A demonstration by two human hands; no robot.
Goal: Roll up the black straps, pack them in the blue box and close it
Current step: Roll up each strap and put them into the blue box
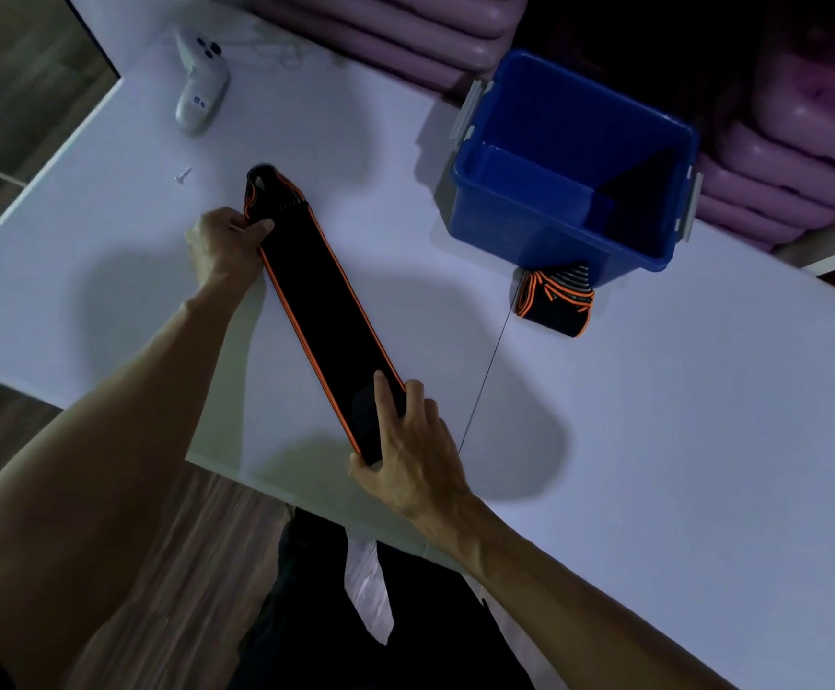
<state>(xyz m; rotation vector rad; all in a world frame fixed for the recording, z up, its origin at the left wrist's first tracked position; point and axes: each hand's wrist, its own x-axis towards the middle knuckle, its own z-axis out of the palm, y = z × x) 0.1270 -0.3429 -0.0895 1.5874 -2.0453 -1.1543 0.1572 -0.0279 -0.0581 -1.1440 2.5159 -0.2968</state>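
The white table [605, 440] carries everything in play, and the open blue box [570, 191] stands at its far right side with no lid visible, so packing and closing are still ahead. The long black strap [321, 301] with orange edging lies flat across the middle of the table, its long axis running diagonally from the person's near right to the far left, where its far end is folded up into a small loop. A second strap, the rolled strap [555, 303], sits touching the near wall of the box, apparently finished. The left hand [226, 241] pinches the folded far end between thumb and curled fingers; the right hand [410, 440] grips the near end, fingers spread over the top and thumb tucked at the end edge. To roll this one well, the person would likely keep the strap taut and straight, start a tight first turn at one end, and keep the orange edges aligned so the roll does not cone. A white controller [201, 82] lies apart at the far left corner.
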